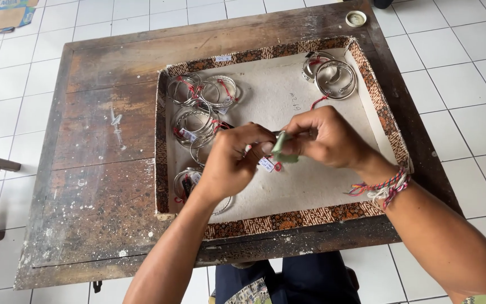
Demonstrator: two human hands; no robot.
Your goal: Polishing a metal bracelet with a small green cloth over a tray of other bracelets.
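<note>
Over the shallow tray (367, 79) on the counter (113, 141), your left hand (229, 163) pinches a tagged silver bangle (265, 157) steady while your right hand (327, 138) closes its grip on a green cloth (281, 147) against it.

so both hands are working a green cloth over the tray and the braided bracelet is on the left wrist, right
Not quite: the head view shows the braided bracelet on the right wrist. The rest holds: the left hand and right hand pinch a green cloth over the tray.
</note>
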